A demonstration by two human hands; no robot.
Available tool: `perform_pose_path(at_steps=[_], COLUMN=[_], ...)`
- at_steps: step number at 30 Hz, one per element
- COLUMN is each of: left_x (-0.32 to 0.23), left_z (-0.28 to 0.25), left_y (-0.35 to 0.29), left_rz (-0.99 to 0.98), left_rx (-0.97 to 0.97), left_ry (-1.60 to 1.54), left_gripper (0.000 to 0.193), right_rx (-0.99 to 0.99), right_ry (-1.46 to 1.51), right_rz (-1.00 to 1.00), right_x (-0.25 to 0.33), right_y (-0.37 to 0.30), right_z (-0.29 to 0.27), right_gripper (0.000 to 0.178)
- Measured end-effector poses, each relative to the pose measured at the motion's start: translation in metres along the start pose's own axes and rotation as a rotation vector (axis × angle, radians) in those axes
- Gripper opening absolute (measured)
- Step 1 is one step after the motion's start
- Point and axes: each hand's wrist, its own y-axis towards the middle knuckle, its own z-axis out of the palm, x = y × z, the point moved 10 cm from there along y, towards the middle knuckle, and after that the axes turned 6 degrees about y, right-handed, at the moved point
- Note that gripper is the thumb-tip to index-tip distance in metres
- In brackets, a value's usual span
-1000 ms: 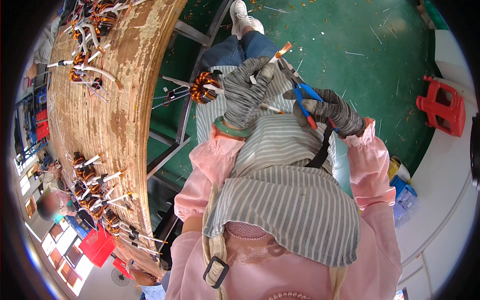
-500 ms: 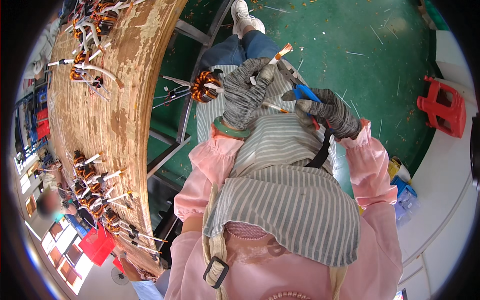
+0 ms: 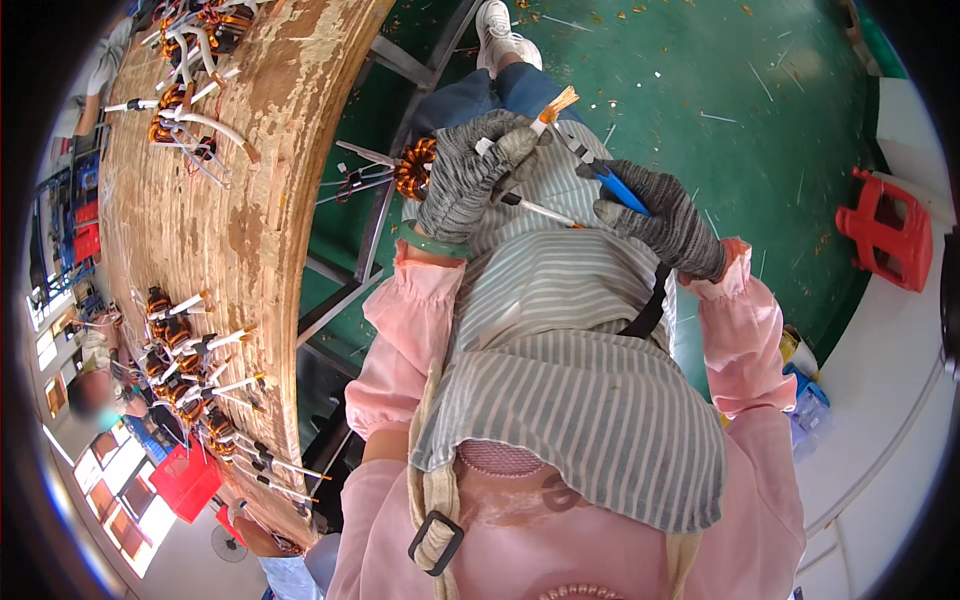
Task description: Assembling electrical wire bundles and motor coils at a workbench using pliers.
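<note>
Left hand (image 3: 462, 175) and right hand (image 3: 668, 218) sit near each other, fingers (image 3: 516, 146) curled.

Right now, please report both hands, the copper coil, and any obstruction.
Left hand gripping white lead. Right hand holding blue-handled pliers. Coil partly covered by left hand. Second lead between hands.

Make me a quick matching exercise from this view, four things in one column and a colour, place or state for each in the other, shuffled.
1. Pliers
2. Plastic stool
3. Apron
4. Wooden bench

A. Striped grey and white
B. Bearing several copper-wound coils
C. Gripped in the right hand
D. Red

Pairs: 1-C, 2-D, 3-A, 4-B
</note>
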Motion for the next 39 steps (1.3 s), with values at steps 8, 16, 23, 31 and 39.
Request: perform_pose_path(at_steps=[8,16,23,31,39], left_x=[0.006,-0.005,-0.011,-0.013,-0.012], left_z=[-0.002,0.003,0.024,0.042,0.054], left_y=[0.001,0.001,-0.001,-0.018,-0.038], left_rz=[0.012,0.012,-0.012,0.18,0.18], left_rx=[0.029,0.181,0.377,0.675,0.913], left_ry=[-0.073,-0.014,0.074,0.191,0.179], left_gripper=[0.023,0.023,0.027,0.027,0.024], right_rx=[0.144,-0.059,-0.209,0.521,0.611], right_ry=[0.291,-0.189,-0.549,0.036,0.004], right_rz=[0.26,-0.19,-0.233,-0.15,-0.106], right_x=[-0.019,0.014,0.023,-0.02,-0.015], right_y=[-0.007,-0.004,-0.017,-0.025,-0.024], right_z=[0.021,-0.001,-0.018,0.021,0.028], right_gripper=[0.044,0.042,0.046,0.049,0.045])
